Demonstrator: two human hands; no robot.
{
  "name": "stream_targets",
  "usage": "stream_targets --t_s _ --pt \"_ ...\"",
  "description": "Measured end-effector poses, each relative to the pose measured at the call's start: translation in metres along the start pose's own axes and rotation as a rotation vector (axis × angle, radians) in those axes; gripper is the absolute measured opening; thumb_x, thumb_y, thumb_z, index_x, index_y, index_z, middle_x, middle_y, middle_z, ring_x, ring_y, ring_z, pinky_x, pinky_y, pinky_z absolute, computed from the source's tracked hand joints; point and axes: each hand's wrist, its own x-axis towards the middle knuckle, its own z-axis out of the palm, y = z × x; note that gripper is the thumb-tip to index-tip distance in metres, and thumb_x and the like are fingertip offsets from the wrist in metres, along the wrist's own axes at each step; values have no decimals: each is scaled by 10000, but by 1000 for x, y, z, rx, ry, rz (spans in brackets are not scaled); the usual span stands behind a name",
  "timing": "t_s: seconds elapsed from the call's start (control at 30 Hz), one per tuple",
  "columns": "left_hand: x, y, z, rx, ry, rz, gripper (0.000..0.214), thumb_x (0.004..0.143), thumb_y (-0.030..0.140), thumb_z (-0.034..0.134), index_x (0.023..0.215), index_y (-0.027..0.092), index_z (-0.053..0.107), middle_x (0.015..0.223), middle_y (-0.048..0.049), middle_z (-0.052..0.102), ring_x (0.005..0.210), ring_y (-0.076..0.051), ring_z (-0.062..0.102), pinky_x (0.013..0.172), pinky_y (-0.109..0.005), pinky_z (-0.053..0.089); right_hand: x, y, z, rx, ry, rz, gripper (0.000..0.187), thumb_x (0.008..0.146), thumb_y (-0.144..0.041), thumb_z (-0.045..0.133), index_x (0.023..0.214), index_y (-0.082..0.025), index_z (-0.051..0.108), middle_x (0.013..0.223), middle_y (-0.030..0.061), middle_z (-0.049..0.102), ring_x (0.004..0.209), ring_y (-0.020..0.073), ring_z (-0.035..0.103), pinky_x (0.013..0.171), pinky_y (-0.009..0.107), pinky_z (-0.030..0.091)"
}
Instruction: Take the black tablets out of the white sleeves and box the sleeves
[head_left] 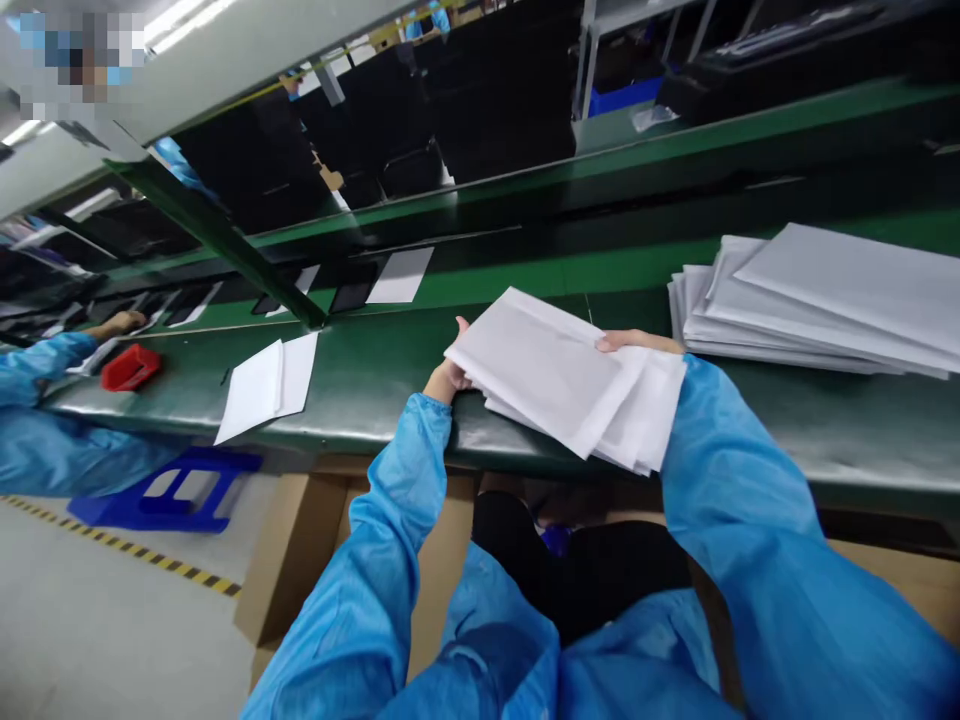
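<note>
A small fanned stack of white envelopes is held between my two hands, over the front part of the green bench. My left hand grips its left edge, with the thumb up at the side and the other fingers partly hidden beneath. On the upper right edge lies my right hand, its thumb and fingers closed on the stack. Right of my right hand sits a larger, uneven pile of white envelopes. Two white sheets or envelopes overlap near the bench edge to the left.
The green bench has a raised belt behind it, carrying dark flat items and a white sheet. A green post rises at left. Below stand an open cardboard box and a blue stool. A co-worker's sleeve is near a red holder.
</note>
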Motion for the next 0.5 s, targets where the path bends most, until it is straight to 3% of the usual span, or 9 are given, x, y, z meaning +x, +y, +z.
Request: stream_targets --t_s 0.07,0.23,0.37,0.43,0.5 --pt "-14 -5 0 42 42 -2 840 791 948 634 1080 176 796 809 -123 798 898 -360 812 836 -477 680 -1 -7 5 20 -56 75 217 594 -178 804 783 -230 712 792 130 790 624 299 731 524 337 619" --pt "-37 -9 -1 130 130 18 502 767 671 877 944 207 806 784 -102 784 791 -326 787 785 -463 665 4 -11 8 31 -91 74 277 559 -104 817 779 -243 723 792 79 788 749 318 788 564 307 632" --pt "-38 -2 5 213 27 -37 505 743 571 884 1067 192 807 764 -100 765 786 -332 775 754 -464 654 12 -7 -4 36 -164 77 174 626 -173 807 782 -190 733 935 126 826 788 284 802 661 297 649" --pt "-40 0 10 208 -28 -38 572 751 566 856 1177 191 783 812 -88 775 849 -327 783 792 -443 654 20 -7 -16 24 -184 115 114 697 -240 775 763 -164 722 931 153 826 718 276 792 626 328 635" --pt "-41 2 14 183 -92 -74 600 749 553 844 1216 187 760 844 -80 781 872 -307 781 810 -412 646 32 -7 -29 -31 -140 135 180 777 -301 744 725 -132 708 857 180 812 635 269 773 596 352 614"
